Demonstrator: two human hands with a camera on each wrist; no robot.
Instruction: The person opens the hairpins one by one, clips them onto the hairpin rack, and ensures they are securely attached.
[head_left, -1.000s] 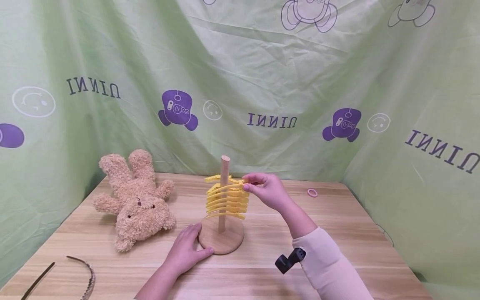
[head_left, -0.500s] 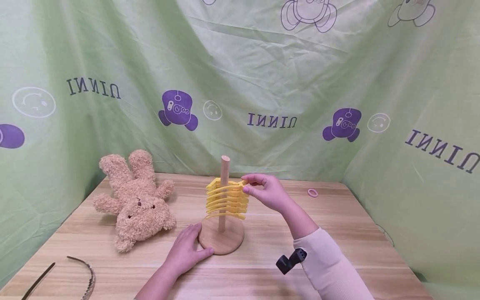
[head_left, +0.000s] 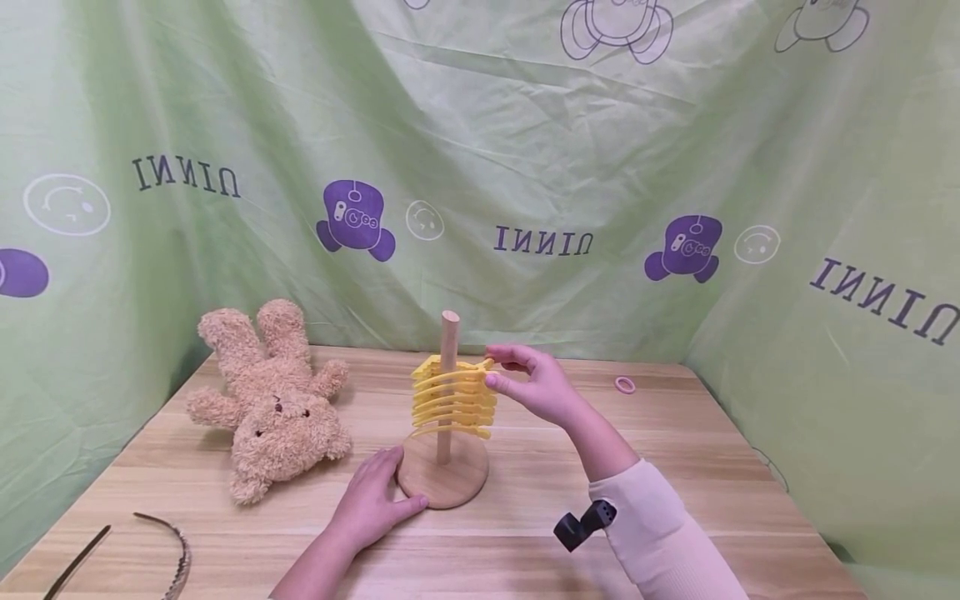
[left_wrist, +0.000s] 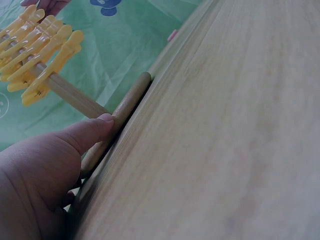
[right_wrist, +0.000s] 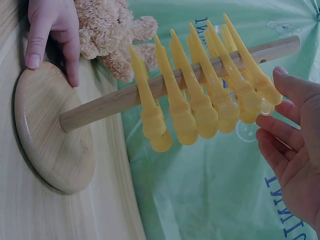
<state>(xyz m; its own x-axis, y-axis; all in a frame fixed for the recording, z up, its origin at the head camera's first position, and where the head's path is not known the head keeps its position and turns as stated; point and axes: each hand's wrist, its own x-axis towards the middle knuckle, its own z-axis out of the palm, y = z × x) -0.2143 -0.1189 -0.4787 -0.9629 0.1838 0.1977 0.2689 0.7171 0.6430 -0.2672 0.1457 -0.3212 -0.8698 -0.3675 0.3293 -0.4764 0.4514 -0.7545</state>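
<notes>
A wooden stand (head_left: pixel 448 333) with a round base (head_left: pixel 461 475) stands upright on the table. Several yellow plastic pieces (head_left: pixel 453 398), curved and knobbed at the ends, sit stacked around its post; the right wrist view shows the lowest one (right_wrist: pixel 152 125) spaced a little from the others. My left hand (head_left: pixel 367 504) holds the left rim of the base, its thumb pressing on the near edge. Beside the post, my right hand (head_left: pixel 536 383) pinches the right end of the topmost yellow piece (right_wrist: pixel 260 85) between thumb and fingers. Some fingertips are partly hidden behind it.
A plush teddy bear (head_left: pixel 277 408) lies on the table to the left, head toward me. Two dark headband-like arcs (head_left: pixel 180 550) lie at the front left. A small pink ring (head_left: pixel 625 385) rests at the back right. Green printed cloth (head_left: pixel 465 167) hangs behind the table.
The topmost yellow piece has come down the post onto the stack, with my right hand still at its end. My left hand has stayed on the base.
</notes>
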